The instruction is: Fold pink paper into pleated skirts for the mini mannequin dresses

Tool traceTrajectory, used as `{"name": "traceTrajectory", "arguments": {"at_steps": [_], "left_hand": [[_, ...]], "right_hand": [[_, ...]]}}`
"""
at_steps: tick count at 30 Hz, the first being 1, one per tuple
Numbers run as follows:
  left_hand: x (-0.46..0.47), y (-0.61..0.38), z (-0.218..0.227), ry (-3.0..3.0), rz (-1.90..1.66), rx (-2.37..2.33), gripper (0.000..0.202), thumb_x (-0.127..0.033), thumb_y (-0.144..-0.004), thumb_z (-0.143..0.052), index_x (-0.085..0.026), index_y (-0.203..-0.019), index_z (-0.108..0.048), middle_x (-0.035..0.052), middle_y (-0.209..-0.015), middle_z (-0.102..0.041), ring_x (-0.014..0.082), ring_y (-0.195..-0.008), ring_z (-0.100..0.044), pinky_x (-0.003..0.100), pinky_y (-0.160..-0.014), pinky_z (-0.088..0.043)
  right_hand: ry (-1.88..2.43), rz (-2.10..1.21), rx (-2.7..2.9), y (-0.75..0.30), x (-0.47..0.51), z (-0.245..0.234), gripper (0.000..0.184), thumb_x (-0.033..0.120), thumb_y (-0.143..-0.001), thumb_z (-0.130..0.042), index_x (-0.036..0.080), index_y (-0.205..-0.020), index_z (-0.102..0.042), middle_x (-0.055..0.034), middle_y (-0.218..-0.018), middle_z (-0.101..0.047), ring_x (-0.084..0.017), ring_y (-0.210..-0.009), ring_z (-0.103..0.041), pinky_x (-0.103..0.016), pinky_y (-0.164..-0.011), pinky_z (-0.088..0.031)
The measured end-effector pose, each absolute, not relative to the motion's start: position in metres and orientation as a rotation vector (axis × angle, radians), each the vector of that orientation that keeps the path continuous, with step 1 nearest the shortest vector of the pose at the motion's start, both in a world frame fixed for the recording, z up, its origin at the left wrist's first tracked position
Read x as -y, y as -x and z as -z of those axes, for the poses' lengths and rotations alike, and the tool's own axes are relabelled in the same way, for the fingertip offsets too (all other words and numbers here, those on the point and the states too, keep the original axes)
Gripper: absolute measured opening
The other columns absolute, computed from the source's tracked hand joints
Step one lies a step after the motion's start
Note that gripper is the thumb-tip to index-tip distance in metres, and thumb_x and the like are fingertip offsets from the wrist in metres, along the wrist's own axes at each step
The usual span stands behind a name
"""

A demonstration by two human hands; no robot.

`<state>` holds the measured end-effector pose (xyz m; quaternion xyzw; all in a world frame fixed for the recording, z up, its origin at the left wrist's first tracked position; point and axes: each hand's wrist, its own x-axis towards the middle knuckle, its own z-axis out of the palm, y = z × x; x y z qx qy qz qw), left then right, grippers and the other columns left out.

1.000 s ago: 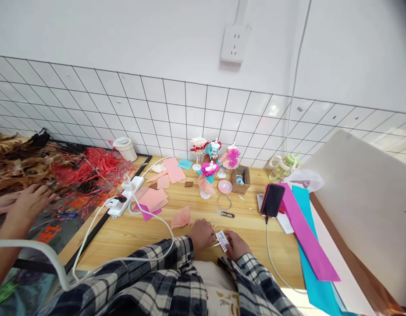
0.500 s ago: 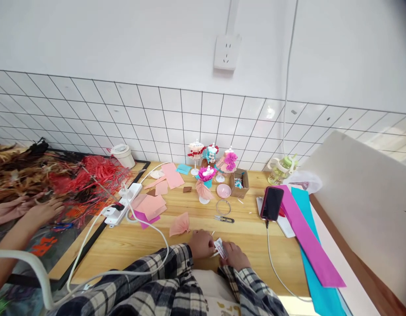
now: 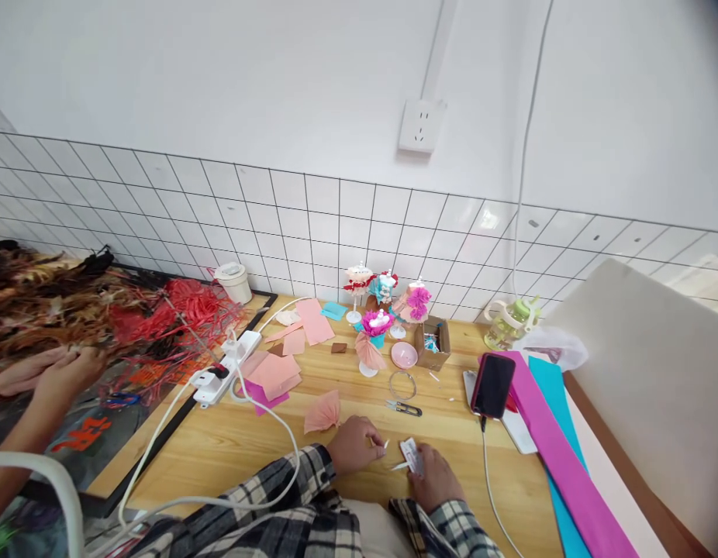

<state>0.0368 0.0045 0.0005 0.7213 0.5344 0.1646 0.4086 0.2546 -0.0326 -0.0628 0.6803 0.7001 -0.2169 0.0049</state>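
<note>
My left hand (image 3: 354, 443) rests on the wooden table (image 3: 236, 434) near its front edge, fingers curled and pinching a thin white stick. My right hand (image 3: 436, 479) lies a little to the right, closed on a small white printed packet (image 3: 412, 455). A second thin white stick lies on the wood between the hands. Just beyond my left hand sits a folded pink paper fan (image 3: 323, 411). Small black thread snips (image 3: 404, 407) and a wire ring (image 3: 400, 384) lie farther out. Both sleeves are black-and-white plaid.
Paper flower figures on stands (image 3: 375, 322), a pink dish (image 3: 404, 355), a small cardboard box (image 3: 433, 342) and pink paper sheets (image 3: 271, 370) fill the back. A phone (image 3: 492, 385) leans at right by magenta and blue paper strips (image 3: 560, 457). A power strip (image 3: 226, 358) lies left. Another person's hand (image 3: 62, 370) handles red strands.
My hands have drawn apart: the left now holds a white stick clear of the packet, and the right has slid rightward with the packet. The view has tilted upward slightly.
</note>
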Motion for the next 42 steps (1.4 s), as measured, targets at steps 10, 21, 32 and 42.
{"name": "traceTrajectory", "arguments": {"at_steps": [10,21,32,42], "left_hand": [[0.003,-0.006,-0.032,-0.944,-0.571,-1.247,0.047,-0.047,-0.082,-0.049,-0.019,-0.117,-0.061,0.0075,-0.129,-0.057,0.0215,-0.114,-0.051,0.032,-0.085,-0.041],[0.011,-0.003,-0.053,-0.477,-0.638,-0.999,0.034,-0.037,-0.076,-0.062,-0.024,-0.107,-0.065,0.0027,-0.133,-0.053,0.0165,-0.114,-0.049,0.024,-0.080,-0.039],[0.012,-0.006,-0.023,-1.005,-0.587,-1.144,0.039,-0.041,-0.071,-0.066,-0.020,-0.104,-0.065,0.0068,-0.113,-0.065,0.0193,-0.104,-0.056,0.031,-0.085,-0.042],[0.011,-0.010,-0.012,-1.488,-0.583,-1.232,0.028,-0.035,-0.081,-0.052,-0.017,-0.092,-0.071,0.0032,-0.083,-0.070,0.0160,-0.077,-0.060,0.026,-0.071,-0.044]], "right_hand": [[-2.315,0.194,-2.203,-0.307,-0.018,0.035,0.035,0.020,-0.077,-0.053,0.016,-0.112,-0.057,-0.0175,-0.128,-0.053,-0.031,-0.114,-0.052,-0.042,-0.093,-0.040],[-1.601,-0.165,-3.363,-0.205,0.003,-0.044,0.020,0.031,-0.087,-0.056,0.031,-0.104,-0.067,-0.0017,-0.093,-0.070,-0.019,-0.088,-0.058,-0.034,-0.086,-0.033],[-1.894,0.295,-3.190,-0.199,0.006,-0.035,0.020,0.029,-0.088,-0.049,0.023,-0.081,-0.067,-0.0031,-0.082,-0.068,-0.018,-0.083,-0.057,-0.033,-0.081,-0.033],[-2.209,0.413,-2.950,-0.191,0.009,-0.011,0.019,0.029,-0.083,-0.054,0.022,-0.073,-0.067,-0.0025,-0.071,-0.065,-0.017,-0.072,-0.057,-0.029,-0.069,-0.034]]}}
